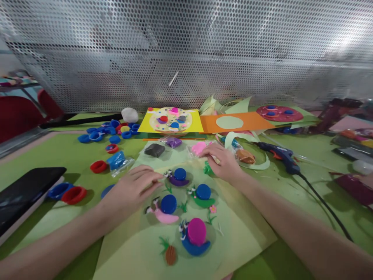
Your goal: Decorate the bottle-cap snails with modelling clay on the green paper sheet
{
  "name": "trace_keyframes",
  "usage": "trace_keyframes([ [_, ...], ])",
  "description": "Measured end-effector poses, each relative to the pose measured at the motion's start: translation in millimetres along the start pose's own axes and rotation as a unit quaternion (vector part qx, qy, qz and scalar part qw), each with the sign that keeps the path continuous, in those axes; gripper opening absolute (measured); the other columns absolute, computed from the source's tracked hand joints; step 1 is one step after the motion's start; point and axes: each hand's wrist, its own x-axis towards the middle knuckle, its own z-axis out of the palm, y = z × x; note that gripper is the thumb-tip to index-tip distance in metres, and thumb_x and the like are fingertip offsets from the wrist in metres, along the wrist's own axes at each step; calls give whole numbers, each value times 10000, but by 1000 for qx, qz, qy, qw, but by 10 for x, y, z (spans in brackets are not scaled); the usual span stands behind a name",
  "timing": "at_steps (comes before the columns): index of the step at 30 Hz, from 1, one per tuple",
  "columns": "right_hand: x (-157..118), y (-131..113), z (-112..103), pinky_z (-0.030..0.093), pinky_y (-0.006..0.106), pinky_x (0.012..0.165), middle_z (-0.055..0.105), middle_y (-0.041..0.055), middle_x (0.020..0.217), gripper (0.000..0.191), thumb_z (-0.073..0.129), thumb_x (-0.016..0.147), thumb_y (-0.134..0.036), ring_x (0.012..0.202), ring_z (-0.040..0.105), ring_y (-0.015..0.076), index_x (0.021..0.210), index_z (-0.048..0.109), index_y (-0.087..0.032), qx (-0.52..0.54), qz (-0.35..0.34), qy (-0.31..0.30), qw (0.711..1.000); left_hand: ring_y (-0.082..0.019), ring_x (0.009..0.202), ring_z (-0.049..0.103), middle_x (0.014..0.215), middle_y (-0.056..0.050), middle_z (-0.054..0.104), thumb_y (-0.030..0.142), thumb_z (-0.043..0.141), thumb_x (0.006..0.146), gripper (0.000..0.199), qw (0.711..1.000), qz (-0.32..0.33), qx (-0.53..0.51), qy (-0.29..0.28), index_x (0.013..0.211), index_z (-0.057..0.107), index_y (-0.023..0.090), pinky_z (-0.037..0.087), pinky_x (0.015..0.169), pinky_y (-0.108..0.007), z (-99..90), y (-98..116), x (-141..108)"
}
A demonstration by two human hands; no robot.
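A pale yellow-green sheet [116,249] bears clay snails with bottle-cap shells: a purple one [178,181], a green one [205,202], a pink one [166,216] and a blue one with a magenta cap [196,248]. A clay pineapple [170,254] and a pink flower [213,209] lie among them. My left hand [136,184] hovers at the sheet's left, fingers apart and holding nothing visible, its fingertips near the purple snail. Beside a green clay lump [207,168], my right hand [220,159] has its fingers bent near a pink clay packet [198,148]; anything between them is hidden.
Blue and red caps [98,167] and a black phone [26,194] are at left. A glue gun [281,155] with a cord lies at right. Behind are a yellow card [144,123], an orange card [256,119] and a perforated metal panel [186,50].
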Motion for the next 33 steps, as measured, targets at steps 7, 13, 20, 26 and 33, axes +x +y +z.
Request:
trace_keyframes([
  [7, 7, -21, -22, 480, 340, 734, 636, 48, 786, 253, 407, 716, -8, 799, 580, 187, 770, 560, -201, 3, 0, -13, 1000, -202, 946, 567, 918, -32, 678, 371, 349, 930, 345, 1000, 24, 4, -11, 976, 659, 228, 458, 860, -339, 15, -19, 2],
  [13, 11, -19, -20, 476, 345, 730, 635, 60, 790, 258, 405, 717, 1, 796, 579, 191, 780, 566, -191, 6, -3, -20, 1000, -204, 941, 574, 904, -26, 681, 377, 376, 916, 324, 1000, 4, 8, -29, 948, 658, 219, 466, 845, -336, -4, -12, 14],
  [20, 4, -16, -9, 475, 350, 730, 630, 57, 797, 272, 403, 718, -3, 801, 572, 191, 788, 578, -199, 10, -5, -24, 1000, -203, 950, 567, 928, -24, 667, 367, 358, 924, 321, 999, -4, -24, -22, 934, 649, 232, 455, 856, -334, -13, -12, 11],
  [26, 3, -24, -7, 478, 344, 725, 624, 52, 785, 274, 405, 724, -10, 795, 576, 188, 795, 587, -202, 6, -3, -23, 1000, -193, 878, 608, 899, -21, 692, 400, 362, 918, 339, 999, 7, -32, -8, 943, 658, 235, 486, 807, -337, 10, 6, 20],
  [33, 1, -28, -6, 477, 333, 730, 628, 52, 805, 267, 401, 727, -16, 806, 569, 183, 792, 582, -203, 3, 0, -28, 1000, -204, 897, 605, 839, -9, 699, 400, 382, 911, 319, 1000, 13, -20, -1, 866, 664, 257, 482, 811, -346, 23, 17, 41],
])
